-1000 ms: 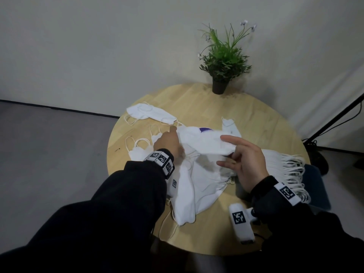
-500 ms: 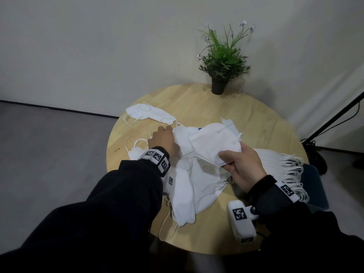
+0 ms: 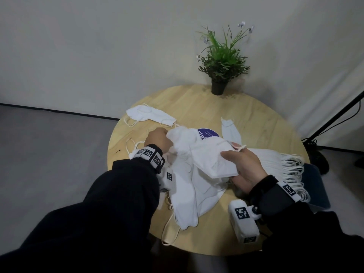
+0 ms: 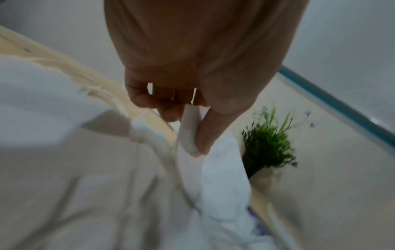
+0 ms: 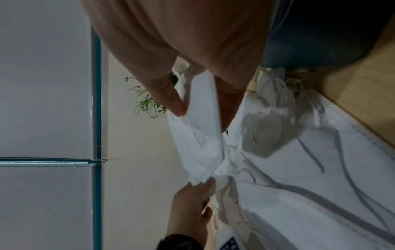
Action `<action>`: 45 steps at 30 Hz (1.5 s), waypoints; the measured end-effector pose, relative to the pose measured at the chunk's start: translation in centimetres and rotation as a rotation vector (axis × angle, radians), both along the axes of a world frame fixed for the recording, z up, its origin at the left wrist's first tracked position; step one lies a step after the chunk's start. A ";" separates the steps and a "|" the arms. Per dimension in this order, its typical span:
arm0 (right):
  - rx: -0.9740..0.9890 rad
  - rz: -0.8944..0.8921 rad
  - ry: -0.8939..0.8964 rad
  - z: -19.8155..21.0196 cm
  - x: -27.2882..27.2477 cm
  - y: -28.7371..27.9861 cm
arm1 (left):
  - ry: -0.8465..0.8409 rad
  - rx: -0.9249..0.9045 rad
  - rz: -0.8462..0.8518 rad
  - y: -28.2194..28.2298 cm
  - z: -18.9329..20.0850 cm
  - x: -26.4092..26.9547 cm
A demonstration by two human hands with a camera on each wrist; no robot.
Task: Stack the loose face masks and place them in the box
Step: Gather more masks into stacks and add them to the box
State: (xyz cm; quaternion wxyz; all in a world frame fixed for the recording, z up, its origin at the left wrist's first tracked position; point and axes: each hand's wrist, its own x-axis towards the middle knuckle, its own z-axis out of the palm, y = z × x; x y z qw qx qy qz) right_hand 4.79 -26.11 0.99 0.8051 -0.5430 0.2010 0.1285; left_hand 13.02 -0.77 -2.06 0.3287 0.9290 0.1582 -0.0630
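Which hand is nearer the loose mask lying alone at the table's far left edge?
Left. The left hand pinches a mask just beside and below that far-left mask; the right hand holds the other end, well to the right.

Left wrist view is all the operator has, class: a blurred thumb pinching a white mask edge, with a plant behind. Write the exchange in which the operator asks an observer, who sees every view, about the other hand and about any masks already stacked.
Operator: I only see my left thumb on a mask edge. Does the right hand hold anything?
Observer: Yes. The right hand has a grip on the near end of a folded white mask, thumb on top; the left hand holds its far end.
Operator: Are any masks already gathered?
Observer: A stack of masks lies on the table just beyond the right hand, ear loops fanned out towards the right edge.
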 end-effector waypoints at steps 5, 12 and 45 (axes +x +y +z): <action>0.052 0.014 0.061 1.0 0.0 0.3 | -0.488 -0.533 -0.063 -1.7 5.2 -1.3; 0.111 0.071 -0.043 1.1 0.0 0.2 | -0.128 -0.323 -0.686 -2.2 6.3 -6.5; -0.480 0.365 -0.235 1.5 -2.3 -0.3 | -0.313 -0.243 -0.683 -1.2 7.0 -7.3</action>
